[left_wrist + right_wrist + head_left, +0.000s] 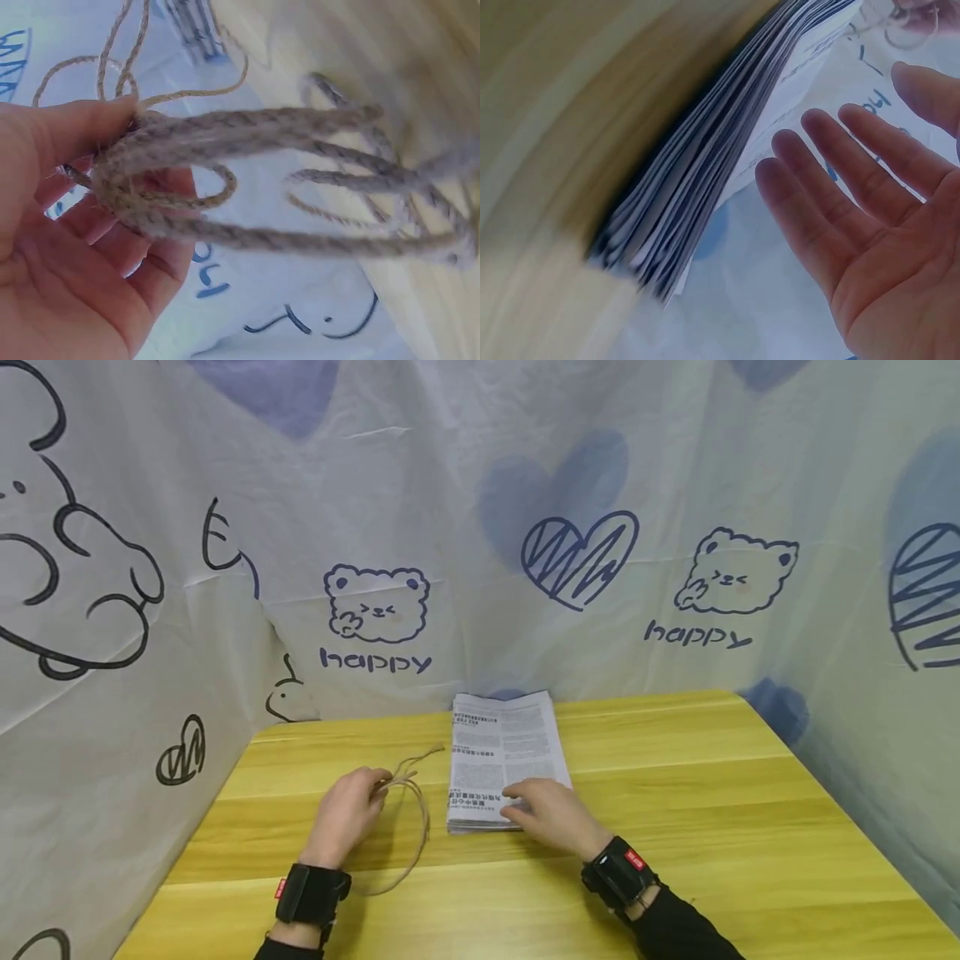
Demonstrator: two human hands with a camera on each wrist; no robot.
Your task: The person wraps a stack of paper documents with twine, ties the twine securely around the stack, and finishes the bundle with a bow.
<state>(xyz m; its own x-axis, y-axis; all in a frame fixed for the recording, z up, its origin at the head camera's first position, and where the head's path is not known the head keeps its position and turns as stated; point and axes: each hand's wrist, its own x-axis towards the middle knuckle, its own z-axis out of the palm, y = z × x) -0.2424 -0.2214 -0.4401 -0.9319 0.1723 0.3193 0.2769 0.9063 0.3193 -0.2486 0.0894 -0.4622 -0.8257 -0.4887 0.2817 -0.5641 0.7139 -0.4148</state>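
Note:
A stack of folded newspapers (491, 768) lies on the yellow wood-grain table, its many layered edges (705, 150) showing in the right wrist view. Left of it, my left hand (348, 814) pinches a looped bundle of brown twine (423, 827) between thumb and fingers. In the left wrist view several loops of the twine (300, 240) spread out from the grip, with loose ends hanging. My right hand (555, 814) is over the front right corner of the newspapers, fingers extended and holding nothing. In the right wrist view its fingers (862, 165) appear apart from the stack.
The table (712, 827) extends to both sides of the newspapers. Behind and beside it hangs a pale cloth (480, 635) printed with hearts, bears and lettering. Each wrist wears a black strap (311, 893).

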